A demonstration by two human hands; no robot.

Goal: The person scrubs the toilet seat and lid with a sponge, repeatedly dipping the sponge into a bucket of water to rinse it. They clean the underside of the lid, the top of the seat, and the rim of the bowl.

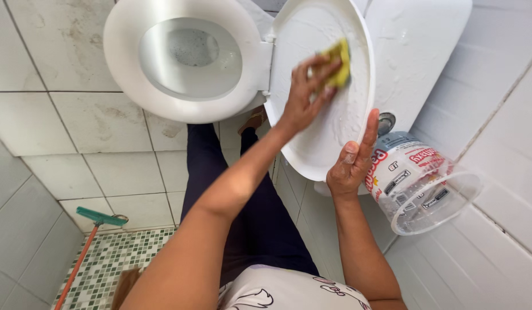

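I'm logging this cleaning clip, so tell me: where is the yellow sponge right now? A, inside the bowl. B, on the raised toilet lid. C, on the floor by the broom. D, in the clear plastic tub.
B: the left hand presses the sponge against the soapy raised lid, while the right hand steadies the lid's edge.

the mosaic-tiled floor (125, 255) carries the toilet (162, 92) and, seemingly, a green-headed broom (91, 227).

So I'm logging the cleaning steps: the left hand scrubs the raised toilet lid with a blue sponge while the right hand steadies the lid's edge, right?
Not quite: the sponge is yellow, not blue, as the head view shows. The left hand presses it on the raised lid; the right hand steadies the lid's edge.
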